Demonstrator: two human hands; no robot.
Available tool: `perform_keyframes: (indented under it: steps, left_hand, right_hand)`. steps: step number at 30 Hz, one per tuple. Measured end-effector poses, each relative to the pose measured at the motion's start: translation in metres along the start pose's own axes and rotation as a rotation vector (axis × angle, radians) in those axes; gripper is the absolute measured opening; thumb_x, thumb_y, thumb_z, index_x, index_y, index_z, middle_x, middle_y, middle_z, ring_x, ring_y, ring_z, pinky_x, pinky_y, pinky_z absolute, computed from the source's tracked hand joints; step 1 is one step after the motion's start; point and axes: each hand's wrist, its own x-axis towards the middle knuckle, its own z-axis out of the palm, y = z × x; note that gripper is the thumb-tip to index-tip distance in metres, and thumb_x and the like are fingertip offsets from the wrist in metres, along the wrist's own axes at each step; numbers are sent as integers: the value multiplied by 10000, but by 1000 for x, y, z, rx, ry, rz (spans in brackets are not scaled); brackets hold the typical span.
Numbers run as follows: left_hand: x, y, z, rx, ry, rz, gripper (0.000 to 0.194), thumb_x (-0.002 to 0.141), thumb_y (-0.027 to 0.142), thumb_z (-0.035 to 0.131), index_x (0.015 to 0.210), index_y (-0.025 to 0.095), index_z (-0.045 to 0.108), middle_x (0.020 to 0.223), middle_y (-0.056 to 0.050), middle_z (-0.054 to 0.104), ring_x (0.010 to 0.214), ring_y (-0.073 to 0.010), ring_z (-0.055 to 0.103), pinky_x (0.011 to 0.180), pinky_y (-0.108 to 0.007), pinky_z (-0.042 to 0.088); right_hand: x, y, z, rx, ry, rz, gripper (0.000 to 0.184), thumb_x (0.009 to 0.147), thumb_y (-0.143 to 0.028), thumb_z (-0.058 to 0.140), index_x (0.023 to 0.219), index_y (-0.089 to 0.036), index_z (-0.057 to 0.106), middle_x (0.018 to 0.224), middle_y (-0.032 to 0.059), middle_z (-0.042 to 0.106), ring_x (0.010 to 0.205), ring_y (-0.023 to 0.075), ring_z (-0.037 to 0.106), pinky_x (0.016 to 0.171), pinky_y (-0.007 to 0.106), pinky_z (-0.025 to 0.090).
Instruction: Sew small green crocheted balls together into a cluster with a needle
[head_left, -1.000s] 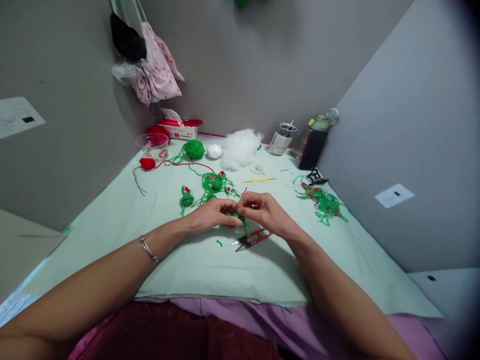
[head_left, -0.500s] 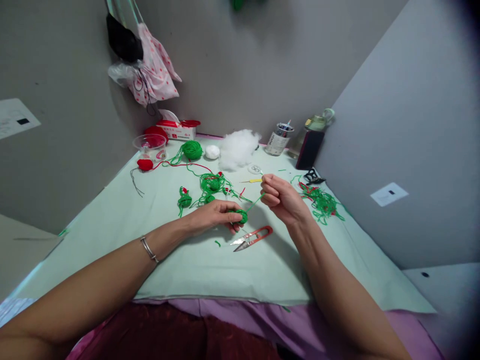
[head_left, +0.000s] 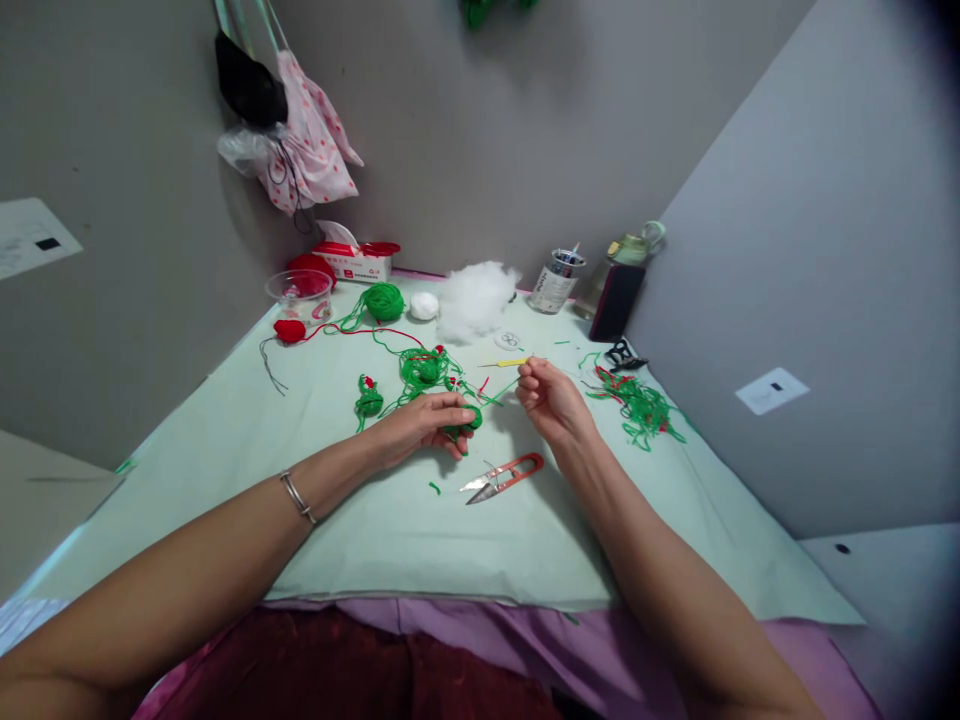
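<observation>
With the clock centred on the small round green yarn piece (head_left: pixel 472 418) and twelve toward the far wall, the person's left hand (head_left: pixel 420 422) reaches in from about nine o'clock. Its thumb and fingers close around the piece, pinching it just above the pale green table covering (head_left: pixel 420 540); part of it is hidden by the fingers. The right hand (head_left: pixel 556 402) stands near two o'clock, fingers curled in and thumb pressed against the forefinger, apparently pinching a thin green yarn strand (head_left: pixel 507 391) that runs toward the piece. Whether a needle sits in that grip cannot be told.

The step in hand looks like tightening a stitch or tail. The next move would call for a steady left-hand hold and an even pull, without crushing the piece.

The red-handled metal thread snips (head_left: pixel 504 478) lie near five o'clock, touched by neither hand. The slim yellow-handled hook (head_left: pixel 512 363) lies near one o'clock, its handle end meeting the right fingertips in this view. A loose green yarn tangle (head_left: pixel 422 368) sits near ten.
</observation>
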Motion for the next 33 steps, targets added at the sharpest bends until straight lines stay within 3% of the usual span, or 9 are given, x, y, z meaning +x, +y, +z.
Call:
perform_keyframes:
  steps: [6, 9, 16, 21, 26, 33]
  left_hand:
    - [-3, 1, 1, 30, 18, -16, 318, 797, 386, 802, 848, 156, 589, 777, -10, 618, 665, -122, 635, 636, -279, 555]
    - [-3, 3, 1, 54, 5, -24, 291, 808, 372, 789, 839, 164, 587, 750, 0, 610, 647, -115, 620, 620, -272, 548]
    - [-3, 6, 1, 64, 9, -14, 270, 831, 367, 767, 832, 170, 582, 725, 1, 607, 626, -111, 595, 594, -266, 523]
    - [-6, 4, 0, 62, 8, 14, 277, 807, 361, 794, 872, 162, 613, 777, -8, 623, 718, -137, 641, 716, -321, 564]
    - [-6, 5, 2, 29, 18, 34, 274, 791, 326, 812, 893, 153, 626, 808, -24, 645, 790, -150, 667, 788, -323, 545]
    - [-6, 5, 3, 28, -15, 7, 318, 804, 309, 784, 999, 182, 567, 750, -2, 650, 614, -125, 628, 622, -290, 515]
  right_hand:
    - [-7, 8, 8, -51, -111, 111, 242, 755, -102, 743, 734, -180, 515, 587, -66, 511, 416, 29, 334, 337, 120, 251]
    - [-2, -1, 2, -32, -72, 98, 228, 769, -56, 672, 696, -167, 487, 591, -69, 519, 399, 4, 259, 342, 95, 229]
    - [5, -8, -5, -23, -9, 22, 193, 780, -59, 654, 705, -162, 509, 608, -56, 536, 406, 5, 298, 355, 96, 249]
    - [2, -11, -4, -57, -22, 4, 181, 767, -101, 724, 728, -157, 557, 621, -36, 576, 436, 23, 382, 357, 104, 288]
    - [2, -11, -5, -48, -27, 29, 188, 768, -103, 721, 717, -165, 551, 617, -42, 574, 436, 22, 372, 359, 97, 307]
    - [7, -7, -8, -22, 64, -93, 241, 782, -152, 739, 733, -185, 506, 668, -37, 611, 464, 20, 414, 374, 88, 311]
